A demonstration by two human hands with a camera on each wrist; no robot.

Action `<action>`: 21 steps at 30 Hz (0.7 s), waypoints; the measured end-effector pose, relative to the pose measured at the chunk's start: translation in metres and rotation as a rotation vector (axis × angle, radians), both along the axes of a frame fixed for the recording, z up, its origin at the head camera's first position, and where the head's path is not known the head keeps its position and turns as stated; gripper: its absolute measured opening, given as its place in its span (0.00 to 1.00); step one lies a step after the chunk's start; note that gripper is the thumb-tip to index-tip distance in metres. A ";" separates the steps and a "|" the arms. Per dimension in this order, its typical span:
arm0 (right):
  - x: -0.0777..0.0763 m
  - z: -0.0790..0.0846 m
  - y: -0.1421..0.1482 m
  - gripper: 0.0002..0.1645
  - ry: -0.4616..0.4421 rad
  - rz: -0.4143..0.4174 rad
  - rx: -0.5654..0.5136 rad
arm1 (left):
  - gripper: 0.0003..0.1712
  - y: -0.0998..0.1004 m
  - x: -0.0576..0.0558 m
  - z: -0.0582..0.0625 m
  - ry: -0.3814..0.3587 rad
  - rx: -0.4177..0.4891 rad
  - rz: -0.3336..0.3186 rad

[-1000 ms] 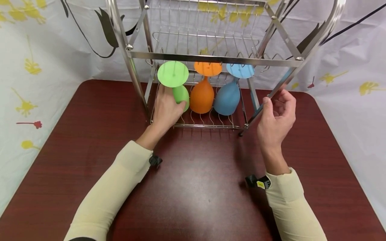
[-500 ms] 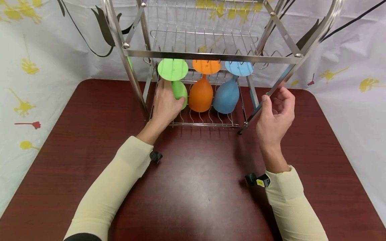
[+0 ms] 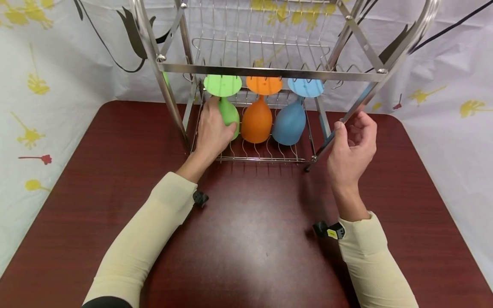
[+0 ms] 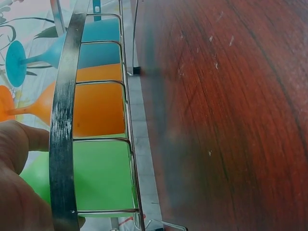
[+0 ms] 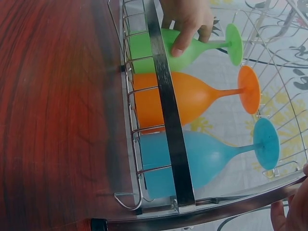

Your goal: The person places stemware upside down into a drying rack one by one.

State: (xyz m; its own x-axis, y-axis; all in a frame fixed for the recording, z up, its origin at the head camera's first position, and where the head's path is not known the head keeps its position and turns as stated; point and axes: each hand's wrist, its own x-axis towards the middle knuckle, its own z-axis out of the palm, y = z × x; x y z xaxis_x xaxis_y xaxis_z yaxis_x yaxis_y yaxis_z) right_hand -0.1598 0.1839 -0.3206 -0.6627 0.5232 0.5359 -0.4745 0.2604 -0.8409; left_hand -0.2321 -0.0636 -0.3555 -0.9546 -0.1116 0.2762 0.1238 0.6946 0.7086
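My left hand (image 3: 214,127) grips the bowl of a green goblet (image 3: 230,112), thumb on its near side. The goblet stands upside down on the lower tier of a metal dish rack (image 3: 265,160), its round foot up under the upper tier. Beside it, also inverted, are an orange goblet (image 3: 257,121) and a blue goblet (image 3: 289,123), which leans slightly. In the right wrist view the left hand's fingers (image 5: 182,42) wrap the green bowl (image 5: 144,53). My right hand (image 3: 352,149) holds the rack's right leg between thumb and curled fingers.
The rack's upper wire tier (image 3: 265,47) hangs low over the goblets, with a flat metal bar (image 3: 269,72) along its front. A dark red wooden table (image 3: 250,235) lies beneath. A white patterned cloth (image 3: 57,81) surrounds the table at the back and sides.
The green goblet has straightened and its foot has shifted slightly up and right, level with the others. The left hand keeps its grip; the right hand stays on the rack.
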 end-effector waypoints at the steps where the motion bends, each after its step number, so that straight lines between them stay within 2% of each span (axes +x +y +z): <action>1: 0.000 0.000 0.000 0.15 -0.005 -0.002 -0.009 | 0.44 0.000 0.000 0.000 -0.001 0.000 -0.001; 10: 0.001 0.002 -0.001 0.15 -0.036 0.001 -0.047 | 0.45 -0.001 -0.002 -0.002 -0.011 0.004 -0.008; 14: 0.002 0.002 -0.001 0.15 -0.026 0.008 -0.032 | 0.45 -0.002 -0.002 -0.002 -0.020 0.006 -0.010; 21: -0.010 -0.015 0.013 0.17 0.004 0.013 0.024 | 0.46 -0.002 -0.002 -0.002 -0.029 0.012 -0.018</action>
State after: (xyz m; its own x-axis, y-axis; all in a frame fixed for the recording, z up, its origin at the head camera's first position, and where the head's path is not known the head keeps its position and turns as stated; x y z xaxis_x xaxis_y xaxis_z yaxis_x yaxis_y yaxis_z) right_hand -0.1696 0.1970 -0.3357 -0.6672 0.5013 0.5509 -0.4813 0.2743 -0.8325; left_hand -0.2343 -0.0658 -0.3575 -0.9641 -0.0979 0.2469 0.1151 0.6839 0.7204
